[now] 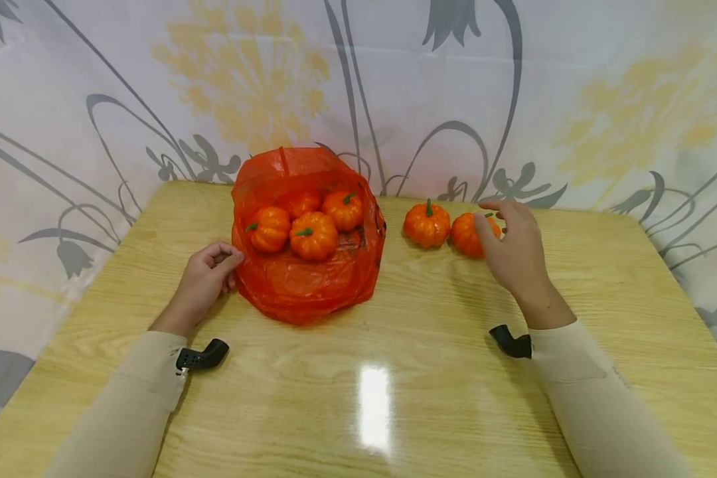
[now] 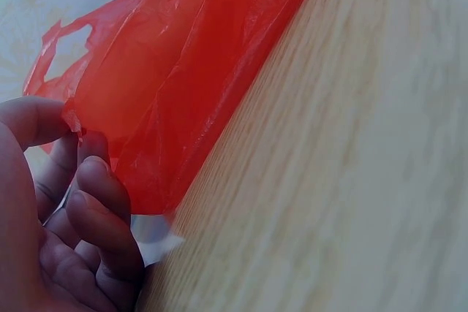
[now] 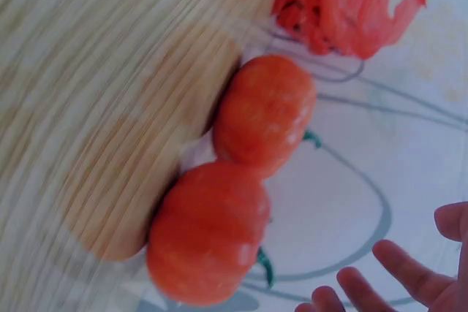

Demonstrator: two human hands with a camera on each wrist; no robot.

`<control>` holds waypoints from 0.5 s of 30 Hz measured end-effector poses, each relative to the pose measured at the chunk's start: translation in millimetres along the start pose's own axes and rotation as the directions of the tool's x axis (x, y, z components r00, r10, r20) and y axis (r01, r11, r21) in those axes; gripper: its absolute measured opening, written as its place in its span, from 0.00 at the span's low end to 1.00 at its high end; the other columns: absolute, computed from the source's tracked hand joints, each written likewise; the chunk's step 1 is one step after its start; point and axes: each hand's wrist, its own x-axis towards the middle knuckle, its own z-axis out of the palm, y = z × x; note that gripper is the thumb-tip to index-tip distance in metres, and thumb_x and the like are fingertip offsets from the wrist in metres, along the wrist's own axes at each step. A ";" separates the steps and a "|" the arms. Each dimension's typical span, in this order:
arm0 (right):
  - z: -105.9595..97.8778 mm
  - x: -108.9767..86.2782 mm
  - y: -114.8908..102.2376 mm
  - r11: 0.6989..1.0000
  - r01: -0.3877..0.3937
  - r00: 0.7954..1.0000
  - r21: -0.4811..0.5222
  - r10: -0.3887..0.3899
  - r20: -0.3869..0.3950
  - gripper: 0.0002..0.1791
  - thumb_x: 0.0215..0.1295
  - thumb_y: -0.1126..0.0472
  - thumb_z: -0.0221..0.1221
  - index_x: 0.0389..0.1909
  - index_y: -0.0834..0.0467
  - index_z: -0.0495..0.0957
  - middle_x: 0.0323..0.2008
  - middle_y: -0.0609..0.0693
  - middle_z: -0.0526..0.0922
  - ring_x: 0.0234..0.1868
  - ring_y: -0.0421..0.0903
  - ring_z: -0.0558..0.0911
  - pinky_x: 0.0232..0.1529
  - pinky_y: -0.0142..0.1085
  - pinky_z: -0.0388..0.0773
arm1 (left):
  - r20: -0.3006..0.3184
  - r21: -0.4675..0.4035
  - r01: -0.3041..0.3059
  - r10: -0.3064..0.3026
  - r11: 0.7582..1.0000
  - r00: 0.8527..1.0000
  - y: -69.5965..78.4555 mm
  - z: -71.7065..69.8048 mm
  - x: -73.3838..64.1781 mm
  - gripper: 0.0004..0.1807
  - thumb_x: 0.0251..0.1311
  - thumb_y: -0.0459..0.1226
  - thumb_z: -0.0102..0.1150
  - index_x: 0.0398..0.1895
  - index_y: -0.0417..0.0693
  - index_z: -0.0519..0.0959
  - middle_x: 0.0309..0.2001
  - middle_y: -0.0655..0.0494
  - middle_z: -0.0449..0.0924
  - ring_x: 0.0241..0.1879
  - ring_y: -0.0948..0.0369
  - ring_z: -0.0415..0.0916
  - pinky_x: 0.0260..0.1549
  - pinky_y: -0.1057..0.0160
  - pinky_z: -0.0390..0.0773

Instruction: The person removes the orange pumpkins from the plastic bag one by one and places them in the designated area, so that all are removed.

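Observation:
A red plastic bag lies with its mouth spread on the table, and several small orange pumpkins with green stems sit in it. My left hand pinches the bag's left edge between thumb and fingertips, as the left wrist view also shows. To the right of the bag, two more pumpkins stand side by side: one nearer the bag and one farther right. Over that right pumpkin hovers my right hand, fingers spread and loosely bent. In the right wrist view its fingertips are apart from both pumpkins.
The wooden table meets a wall covering with grey and yellow flower prints along its back edge. A black wrist device sits on the left sleeve, another on the right sleeve.

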 end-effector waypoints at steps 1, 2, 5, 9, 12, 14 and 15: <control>2.2 -2.3 -3.2 1.000 0.015 1.000 0.011 -0.015 -0.004 0.21 0.75 0.54 0.51 0.58 0.65 0.76 0.56 0.66 0.76 0.55 0.64 0.73 0.51 0.56 0.73 | 0.003 -0.011 0.000 0.000 1.000 1.000 -0.2 0.3 0.2 0.05 0.70 0.37 0.57 0.36 0.45 0.76 0.20 0.63 0.72 0.17 0.67 0.68 0.15 0.71 0.70; 4.7 -4.5 -6.7 0.999 0.023 1.000 0.024 -0.023 0.000 0.20 0.75 0.55 0.52 0.57 0.65 0.77 0.56 0.65 0.77 0.55 0.63 0.74 0.51 0.56 0.74 | 0.004 -0.010 -0.004 0.004 1.000 1.000 -0.4 0.5 0.2 0.05 0.70 0.37 0.57 0.36 0.45 0.76 0.20 0.63 0.72 0.17 0.67 0.68 0.15 0.71 0.70; 14.4 -10.8 -17.5 0.997 0.047 0.998 0.053 -0.049 0.042 0.19 0.73 0.58 0.54 0.56 0.66 0.77 0.55 0.64 0.77 0.53 0.61 0.77 0.51 0.54 0.76 | 0.010 0.000 -0.015 0.015 1.000 1.000 -0.8 -0.1 0.0 0.06 0.70 0.37 0.57 0.38 0.44 0.76 0.20 0.64 0.73 0.17 0.66 0.68 0.15 0.71 0.71; 29.1 -16.4 -32.6 0.995 0.099 0.984 0.026 -0.102 0.143 0.19 0.72 0.57 0.57 0.57 0.64 0.77 0.54 0.63 0.78 0.48 0.59 0.77 0.46 0.50 0.75 | 0.013 0.000 -0.011 0.011 1.000 1.000 -1.8 -1.9 -1.3 0.07 0.70 0.38 0.57 0.39 0.42 0.76 0.21 0.64 0.73 0.18 0.66 0.68 0.16 0.71 0.71; 37.2 -17.8 -43.5 0.990 0.142 0.968 -0.025 -0.133 0.214 0.20 0.72 0.55 0.57 0.58 0.62 0.77 0.55 0.60 0.78 0.50 0.58 0.77 0.49 0.50 0.76 | 0.015 -0.014 -0.004 0.004 1.000 1.000 -2.3 -2.3 -1.9 0.07 0.70 0.38 0.58 0.39 0.42 0.76 0.21 0.64 0.73 0.17 0.66 0.68 0.16 0.71 0.71; 40.5 -17.5 -50.8 0.986 0.160 0.957 -0.047 -0.143 0.253 0.20 0.72 0.53 0.58 0.58 0.60 0.77 0.57 0.58 0.77 0.54 0.57 0.77 0.53 0.51 0.77 | 0.017 -0.015 -0.007 0.007 1.000 1.000 -1.8 -1.1 -1.4 0.08 0.70 0.38 0.58 0.39 0.42 0.76 0.21 0.64 0.73 0.17 0.66 0.68 0.15 0.71 0.71; 41.9 -16.9 -54.2 0.985 0.164 0.952 -0.054 -0.144 0.269 0.20 0.72 0.52 0.58 0.59 0.59 0.77 0.58 0.57 0.77 0.56 0.56 0.77 0.56 0.52 0.77 | 0.018 -0.018 -0.012 0.012 1.000 1.000 -1.6 -0.1 -0.9 0.07 0.70 0.38 0.58 0.39 0.43 0.76 0.20 0.64 0.73 0.17 0.67 0.68 0.15 0.72 0.71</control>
